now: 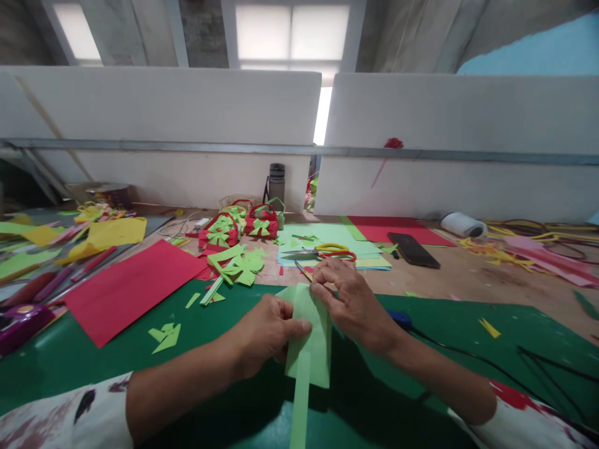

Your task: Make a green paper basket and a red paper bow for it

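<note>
Both my hands grip a folded piece of light green paper over the dark green mat. My left hand pinches its left edge, thumb on top. My right hand pinches the upper right corner with closed fingers. A narrow green strip hangs from the paper toward me. Scissors with yellow and red handles lie just beyond my right hand on a stack of green and blue sheets.
A red sheet lies left on the mat, green cut-outs and red paper baskets behind it. A black phone, a red sheet, a white roll and a grey bottle stand farther back. Paper scraps clutter both sides.
</note>
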Tool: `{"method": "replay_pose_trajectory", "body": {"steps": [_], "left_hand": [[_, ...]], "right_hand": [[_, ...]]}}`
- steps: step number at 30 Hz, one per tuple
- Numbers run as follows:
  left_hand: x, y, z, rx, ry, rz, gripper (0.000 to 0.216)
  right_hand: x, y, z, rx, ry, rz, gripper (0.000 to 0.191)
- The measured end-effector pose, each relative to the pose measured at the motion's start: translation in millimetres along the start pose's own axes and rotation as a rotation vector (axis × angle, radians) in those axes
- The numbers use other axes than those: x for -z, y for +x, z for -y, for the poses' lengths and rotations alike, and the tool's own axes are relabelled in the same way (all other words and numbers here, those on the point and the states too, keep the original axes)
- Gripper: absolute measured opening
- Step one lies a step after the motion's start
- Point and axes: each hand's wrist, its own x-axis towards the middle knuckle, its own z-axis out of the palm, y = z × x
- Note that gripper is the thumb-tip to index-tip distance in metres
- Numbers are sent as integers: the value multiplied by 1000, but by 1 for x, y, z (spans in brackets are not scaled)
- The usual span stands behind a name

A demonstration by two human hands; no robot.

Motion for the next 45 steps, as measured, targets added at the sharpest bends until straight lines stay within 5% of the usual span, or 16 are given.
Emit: {"method": "replay_pose_trajectory", "body": {"steps": [8,23,27,32,40,45], "left_hand": [[-6,-4,-1,-68,32,1,16],[-6,-9,-7,53,22,22,6],[-3,-8,-7,11,-10,-40,7],[5,-3,-8,-114,-259,-136,22],[18,4,-12,-212,-508,-266,34],[18,4,-11,-215,-556,-261,30]], "right_hand": [[6,2,5,-132,174,105,22],[0,1,3,-107,55,104,23],[1,2,3,-110,107,-44,13],[12,-5,5,-237,163,-183,25],[1,-20,4,-347,361,173,46],[-9,-18,10,-498,494,320,37]]}}
